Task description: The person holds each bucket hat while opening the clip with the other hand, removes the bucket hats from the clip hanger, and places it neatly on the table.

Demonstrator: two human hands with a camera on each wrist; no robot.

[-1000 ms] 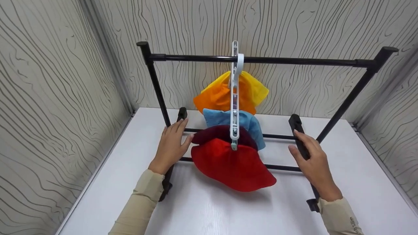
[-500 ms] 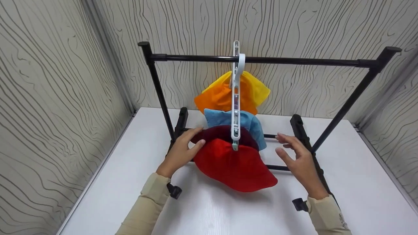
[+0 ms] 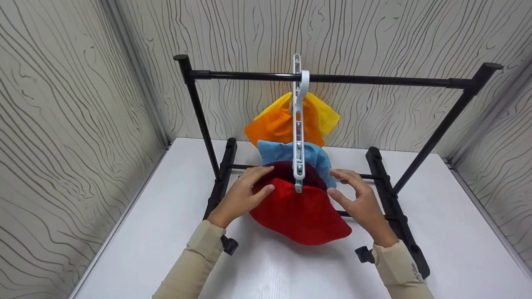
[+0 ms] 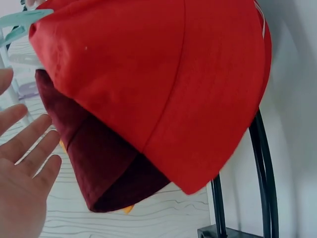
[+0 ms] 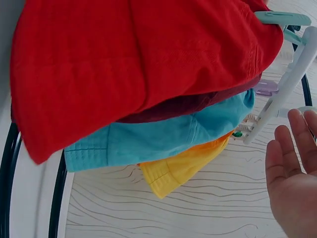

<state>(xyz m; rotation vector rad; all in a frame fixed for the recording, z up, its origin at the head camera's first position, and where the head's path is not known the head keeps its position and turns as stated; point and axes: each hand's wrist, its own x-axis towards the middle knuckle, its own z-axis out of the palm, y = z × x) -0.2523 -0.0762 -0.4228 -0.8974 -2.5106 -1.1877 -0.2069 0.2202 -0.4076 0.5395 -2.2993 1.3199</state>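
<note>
A white hanger carries several bucket hats in a row. Frontmost is the red bucket hat, its crown pinched by a teal clip. Behind it come a maroon hat, a light blue hat, an orange hat and a yellow hat. My left hand, fingers extended, is beside the left side of the red and maroon hats; whether it touches them I cannot tell. Opposite, my right hand hovers with spread thumb and fingers beside the blue hat, holding nothing.
The hanger hooks over the top rail of a black rack, whose right foot rests on the white table. A wood-grain patterned wall stands close behind. Small black wrist mounts stick out from both sleeves.
Both hands have moved inward from the rack's side feet toward the hats, the left rightward and the right leftward. Hats and hanger hold almost the same position.
</note>
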